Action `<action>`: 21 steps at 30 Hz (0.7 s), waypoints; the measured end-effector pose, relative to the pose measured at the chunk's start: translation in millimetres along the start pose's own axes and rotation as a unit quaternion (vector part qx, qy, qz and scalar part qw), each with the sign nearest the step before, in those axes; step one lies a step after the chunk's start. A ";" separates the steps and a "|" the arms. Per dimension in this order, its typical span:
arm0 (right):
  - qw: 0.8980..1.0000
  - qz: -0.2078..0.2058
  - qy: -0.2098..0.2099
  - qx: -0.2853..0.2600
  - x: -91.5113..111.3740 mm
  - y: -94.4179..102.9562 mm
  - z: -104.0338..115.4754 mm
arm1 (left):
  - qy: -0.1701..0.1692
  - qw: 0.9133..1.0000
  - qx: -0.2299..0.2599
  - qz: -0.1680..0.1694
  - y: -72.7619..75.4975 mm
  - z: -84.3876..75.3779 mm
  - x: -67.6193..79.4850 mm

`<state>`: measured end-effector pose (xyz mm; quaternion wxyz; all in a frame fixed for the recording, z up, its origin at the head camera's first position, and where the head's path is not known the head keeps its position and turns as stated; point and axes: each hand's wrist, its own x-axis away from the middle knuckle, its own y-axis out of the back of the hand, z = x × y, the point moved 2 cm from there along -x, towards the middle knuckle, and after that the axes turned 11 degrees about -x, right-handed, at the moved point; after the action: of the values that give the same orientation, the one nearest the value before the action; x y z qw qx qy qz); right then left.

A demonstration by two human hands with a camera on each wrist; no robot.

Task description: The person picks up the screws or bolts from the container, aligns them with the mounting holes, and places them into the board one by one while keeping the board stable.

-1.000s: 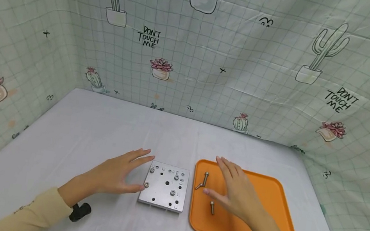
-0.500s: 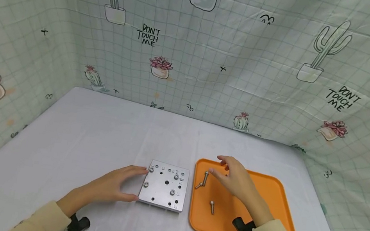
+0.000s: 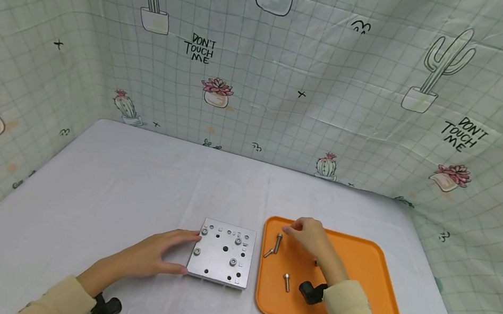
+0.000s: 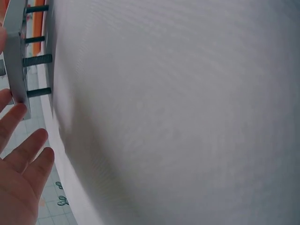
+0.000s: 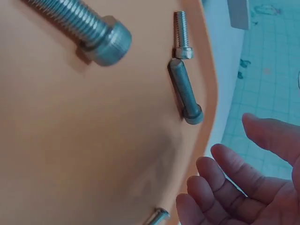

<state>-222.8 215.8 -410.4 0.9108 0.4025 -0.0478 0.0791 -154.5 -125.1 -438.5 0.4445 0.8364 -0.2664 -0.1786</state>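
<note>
In the head view, the left hand (image 3: 146,256) is spread wide at the left edge of a metal plate (image 3: 219,261), which sits on the white table (image 3: 151,180) beside an orange tray (image 3: 365,275). The empty right hand (image 3: 313,237) is over the tray, near a long screw (image 3: 278,244) and a short screw (image 3: 269,253). In the left wrist view, fingertips (image 4: 18,112) meet the plate's edge; threaded shafts (image 4: 38,60) stick out beneath. In the right wrist view, the thumb (image 5: 272,137) stands apart from loosely bent fingers (image 5: 236,168).
</note>
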 end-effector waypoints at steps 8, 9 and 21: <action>0.998 0.010 -0.057 0.008 -8.3 -19.1 1.6 | -0.002 1.000 -0.002 0.004 1.1 -1.2 0.9; 0.998 0.009 -0.058 0.010 -8.8 -20.7 2.5 | -0.001 1.000 -0.004 0.003 1.3 -1.3 1.0; 0.997 0.014 -0.074 0.035 -13.5 -30.2 2.0 | 0.000 1.000 -0.009 0.001 1.1 -2.2 0.7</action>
<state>-230.6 192.8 -433.0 0.8887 0.4385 -0.1180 0.0629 -153.1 -124.6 -436.4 0.4520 0.8321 -0.2657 -0.1809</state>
